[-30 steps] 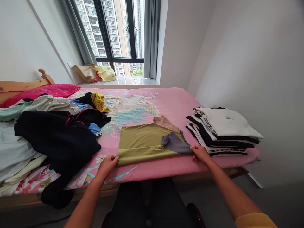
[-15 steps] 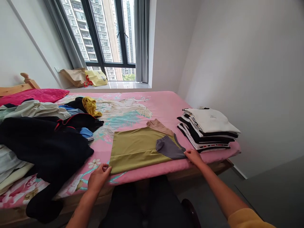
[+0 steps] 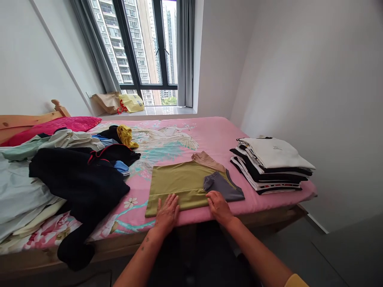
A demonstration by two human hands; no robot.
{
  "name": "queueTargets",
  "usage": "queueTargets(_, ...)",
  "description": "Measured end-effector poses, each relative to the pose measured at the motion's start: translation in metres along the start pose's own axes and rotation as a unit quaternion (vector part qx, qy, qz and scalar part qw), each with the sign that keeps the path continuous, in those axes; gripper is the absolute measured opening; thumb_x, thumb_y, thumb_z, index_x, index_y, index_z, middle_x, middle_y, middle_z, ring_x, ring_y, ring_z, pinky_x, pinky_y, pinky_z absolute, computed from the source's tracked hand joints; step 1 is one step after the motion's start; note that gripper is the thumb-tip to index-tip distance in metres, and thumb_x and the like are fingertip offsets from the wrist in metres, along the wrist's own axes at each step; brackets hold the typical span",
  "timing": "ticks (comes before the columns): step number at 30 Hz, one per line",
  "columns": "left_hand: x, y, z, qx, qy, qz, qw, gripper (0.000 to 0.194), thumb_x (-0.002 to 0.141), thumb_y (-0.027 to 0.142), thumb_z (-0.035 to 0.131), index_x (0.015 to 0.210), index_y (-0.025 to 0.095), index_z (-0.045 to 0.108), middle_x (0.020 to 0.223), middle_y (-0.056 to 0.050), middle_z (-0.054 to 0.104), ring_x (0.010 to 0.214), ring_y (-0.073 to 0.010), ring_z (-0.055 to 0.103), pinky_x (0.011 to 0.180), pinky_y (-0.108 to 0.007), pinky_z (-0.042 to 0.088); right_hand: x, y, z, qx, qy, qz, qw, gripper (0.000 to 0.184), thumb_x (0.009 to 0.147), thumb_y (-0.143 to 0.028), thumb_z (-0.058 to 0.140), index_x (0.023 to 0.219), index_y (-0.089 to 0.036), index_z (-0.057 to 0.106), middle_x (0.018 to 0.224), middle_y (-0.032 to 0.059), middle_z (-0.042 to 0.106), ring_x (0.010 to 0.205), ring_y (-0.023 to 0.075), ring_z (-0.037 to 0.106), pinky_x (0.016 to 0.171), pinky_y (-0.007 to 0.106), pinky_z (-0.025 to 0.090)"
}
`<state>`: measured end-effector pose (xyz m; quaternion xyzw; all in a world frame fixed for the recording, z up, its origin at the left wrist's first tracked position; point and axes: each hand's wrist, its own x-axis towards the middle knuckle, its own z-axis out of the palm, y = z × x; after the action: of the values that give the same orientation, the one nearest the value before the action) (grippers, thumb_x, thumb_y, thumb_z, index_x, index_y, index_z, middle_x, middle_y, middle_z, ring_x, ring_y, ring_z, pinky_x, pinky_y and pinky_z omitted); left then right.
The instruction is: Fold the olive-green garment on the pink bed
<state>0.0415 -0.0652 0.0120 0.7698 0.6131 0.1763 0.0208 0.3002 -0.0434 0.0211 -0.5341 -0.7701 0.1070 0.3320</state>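
Note:
An olive green T-shirt (image 3: 173, 179) with grey and tan parts at its shoulders lies partly folded along the near edge of the bed. Its neckline points right, and one grey sleeve is turned in over the body. My left hand (image 3: 168, 211) rests flat on the near strip of green cloth with fingers stretched out. On the same strip, close to the grey sleeve, my right hand (image 3: 218, 205) touches the fabric with its fingers bent and slightly apart, gripping nothing visible.
A stack of folded clothes (image 3: 275, 165) stands at the bed's right end. Loose clothes, among them a black garment (image 3: 80, 175), pile up on the left, one part hanging over the edge. A pink pillow (image 3: 56, 127) and bags (image 3: 131, 103) lie farther back.
Both hands have left the shirt's near corners and moved inward onto its near strip. The left fingers have gone from a pinch to flat. The view has shifted slightly left.

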Motion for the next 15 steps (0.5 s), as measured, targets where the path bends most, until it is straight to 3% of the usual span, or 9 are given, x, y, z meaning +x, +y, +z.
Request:
queueTargets(2, -0.002, -0.019, -0.004, 0.026, -0.002, -0.075, 0.997, 0.042, 0.091, 0.029, 0.038, 0.130, 0.022, 0.052, 0.140, -0.011, 0.045, 0.132, -0.0263, 0.038, 0.109, -0.059, 0.012, 0.001, 0.016, -0.003, -0.046, 0.005, 0.054, 0.997, 0.022, 0.086, -0.018, 0.039, 0.093, -0.018, 0.059, 0.099, 0.0097, 0.061, 0.098, 0.0225, 0.053, 0.093, 0.037, 0.040)
queueTargets(4, -0.002, -0.034, -0.012, 0.046, -0.008, -0.109, 0.993, 0.041, 0.090, 0.026, 0.037, 0.127, 0.021, 0.053, 0.141, -0.011, 0.044, 0.132, -0.0266, 0.037, 0.108, -0.061, 0.011, 0.005, 0.030, -0.008, -0.074, 0.001, 0.081, 0.994, 0.021, 0.085, -0.017, 0.039, 0.090, -0.018, 0.060, 0.097, 0.0102, 0.061, 0.096, 0.0232, 0.053, 0.092, 0.036, 0.039)
queueTargets(7, 0.002, -0.041, -0.021, 0.061, -0.030, -0.068, 0.995, 0.042, 0.091, 0.024, 0.032, 0.128, 0.021, 0.053, 0.143, -0.008, 0.042, 0.134, -0.0226, 0.033, 0.111, -0.058, 0.008, 0.015, 0.035, -0.007, -0.083, -0.019, 0.075, 0.994, 0.022, 0.086, -0.019, 0.039, 0.090, -0.018, 0.061, 0.098, 0.0097, 0.062, 0.098, 0.0223, 0.053, 0.094, 0.035, 0.037)
queueTargets(10, 0.006, -0.038, -0.019, 0.076, -0.070, -0.060, 0.993, 0.046, 0.091, 0.031, 0.031, 0.134, 0.022, 0.046, 0.147, -0.005, 0.036, 0.137, -0.0217, 0.027, 0.111, -0.056, 0.006, 0.020, 0.032, 0.007, -0.095, -0.038, 0.083, 0.991, 0.030, 0.087, -0.029, 0.043, 0.105, -0.014, 0.062, 0.114, 0.0124, 0.059, 0.110, 0.0240, 0.049, 0.101, 0.037, 0.031)
queueTargets(12, 0.006, -0.038, -0.013, 0.090, -0.091, -0.096, 0.987, 0.052, 0.091, 0.039, 0.031, 0.140, 0.022, 0.037, 0.150, -0.004, 0.029, 0.139, -0.0235, 0.023, 0.110, -0.060, 0.006, 0.020, 0.032, 0.019, -0.116, -0.061, 0.105, 0.986, 0.045, 0.087, -0.038, 0.043, 0.123, -0.014, 0.054, 0.134, 0.0135, 0.047, 0.126, 0.0269, 0.038, 0.108, 0.043, 0.020)
queueTargets(15, 0.005, -0.041, -0.005, 0.113, -0.104, -0.118, 0.981, 0.059, 0.091, 0.046, 0.027, 0.145, 0.022, 0.026, 0.152, -0.002, 0.020, 0.141, -0.0228, 0.016, 0.110, -0.061, 0.006, 0.017, 0.036, 0.029, -0.154, -0.120, 0.137, 0.971, 0.059, 0.090, -0.051, 0.033, 0.140, -0.020, 0.036, 0.151, 0.0077, 0.023, 0.139, 0.0258, 0.014, 0.111, 0.048, 0.001)
